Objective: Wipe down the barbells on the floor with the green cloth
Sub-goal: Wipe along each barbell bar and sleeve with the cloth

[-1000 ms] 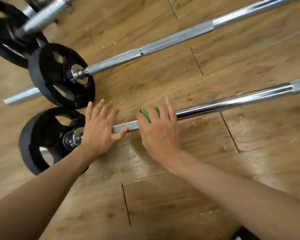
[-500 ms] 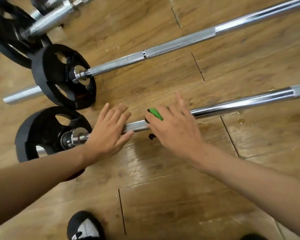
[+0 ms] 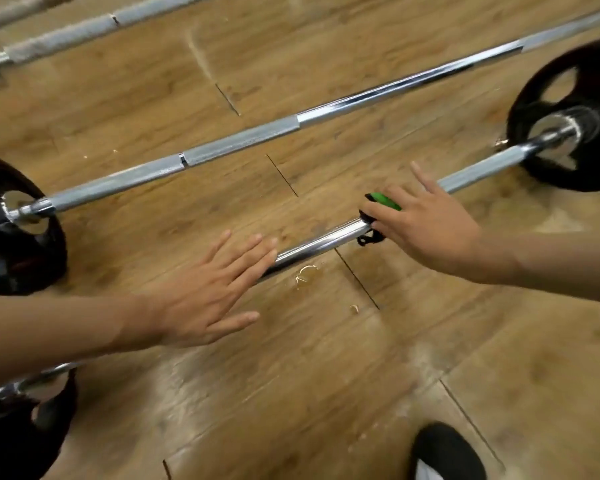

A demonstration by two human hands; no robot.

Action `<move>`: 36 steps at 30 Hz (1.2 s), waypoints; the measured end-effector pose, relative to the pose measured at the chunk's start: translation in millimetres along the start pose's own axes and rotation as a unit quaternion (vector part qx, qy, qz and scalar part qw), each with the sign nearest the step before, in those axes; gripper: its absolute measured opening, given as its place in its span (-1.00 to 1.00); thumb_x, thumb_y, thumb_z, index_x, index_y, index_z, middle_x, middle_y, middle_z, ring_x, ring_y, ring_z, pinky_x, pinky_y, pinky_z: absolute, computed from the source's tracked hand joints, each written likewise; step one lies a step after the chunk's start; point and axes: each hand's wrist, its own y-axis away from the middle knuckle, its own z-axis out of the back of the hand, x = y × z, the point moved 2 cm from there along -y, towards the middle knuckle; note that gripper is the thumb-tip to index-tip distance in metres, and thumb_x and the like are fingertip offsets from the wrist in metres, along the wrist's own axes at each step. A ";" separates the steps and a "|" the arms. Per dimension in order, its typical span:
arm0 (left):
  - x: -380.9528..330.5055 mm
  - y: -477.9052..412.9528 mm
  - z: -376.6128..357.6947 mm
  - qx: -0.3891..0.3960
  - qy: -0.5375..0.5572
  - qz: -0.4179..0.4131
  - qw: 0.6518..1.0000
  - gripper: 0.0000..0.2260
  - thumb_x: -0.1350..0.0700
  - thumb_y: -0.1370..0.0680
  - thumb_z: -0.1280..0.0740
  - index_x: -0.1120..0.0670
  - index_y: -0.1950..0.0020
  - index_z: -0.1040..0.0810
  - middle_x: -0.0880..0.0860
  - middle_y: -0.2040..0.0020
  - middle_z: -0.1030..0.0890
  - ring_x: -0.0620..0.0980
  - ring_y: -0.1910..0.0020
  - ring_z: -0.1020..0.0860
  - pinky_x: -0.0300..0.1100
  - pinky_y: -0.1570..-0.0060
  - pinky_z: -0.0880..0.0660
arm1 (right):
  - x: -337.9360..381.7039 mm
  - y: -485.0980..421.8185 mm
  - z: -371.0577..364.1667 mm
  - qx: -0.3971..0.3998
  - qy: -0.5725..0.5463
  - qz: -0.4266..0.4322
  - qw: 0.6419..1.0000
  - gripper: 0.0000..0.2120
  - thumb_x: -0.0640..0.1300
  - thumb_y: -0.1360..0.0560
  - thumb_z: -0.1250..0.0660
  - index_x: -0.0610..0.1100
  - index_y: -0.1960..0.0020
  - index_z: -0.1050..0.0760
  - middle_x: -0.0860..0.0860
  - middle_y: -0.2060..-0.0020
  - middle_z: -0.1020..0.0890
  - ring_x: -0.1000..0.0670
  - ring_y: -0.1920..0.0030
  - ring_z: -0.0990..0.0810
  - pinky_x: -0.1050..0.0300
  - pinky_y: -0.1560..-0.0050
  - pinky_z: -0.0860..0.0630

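Note:
The nearest barbell [image 3: 319, 242] lies slantwise on the wooden floor, with a black plate [image 3: 575, 116] at its far right end and another [image 3: 25, 431] at the lower left. My right hand [image 3: 426, 226] covers the green cloth [image 3: 385, 201] on the bar's shaft. Its fingers curve over cloth and bar, and a dark fringe hangs below. My left hand [image 3: 215, 285] lies flat, fingers straight, across the shaft further left. A second barbell [image 3: 243, 140] runs parallel behind, its plate [image 3: 14, 230] at the left edge.
A third bar [image 3: 66, 32] crosses the top left corner. My black shoe [image 3: 444, 452] stands on the floor at the bottom right. Small pale scraps [image 3: 303, 273] lie beside the near bar. Open floor lies between the bars and in front of me.
My right hand has slid the green cloth rightward along the near bar, away from the left plate. My left hand followed along the shaft. The view swung right, showing the right-end plate.

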 end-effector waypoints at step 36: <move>-7.2 0.3 -5.3 -0.047 0.019 0.013 0.999 -0.19 -0.35 -0.67 -0.05 0.15 -0.72 0.06 0.10 -0.73 0.02 0.16 -0.70 0.05 0.18 -0.62 -0.01 | 78.5 -6.8 -25.2 -0.221 -0.121 -0.287 0.924 -0.75 -0.07 -0.61 -0.27 -0.16 -0.15 -0.65 -0.17 -0.20 -0.61 -0.29 -0.42 -0.43 -0.24 -0.55 -0.18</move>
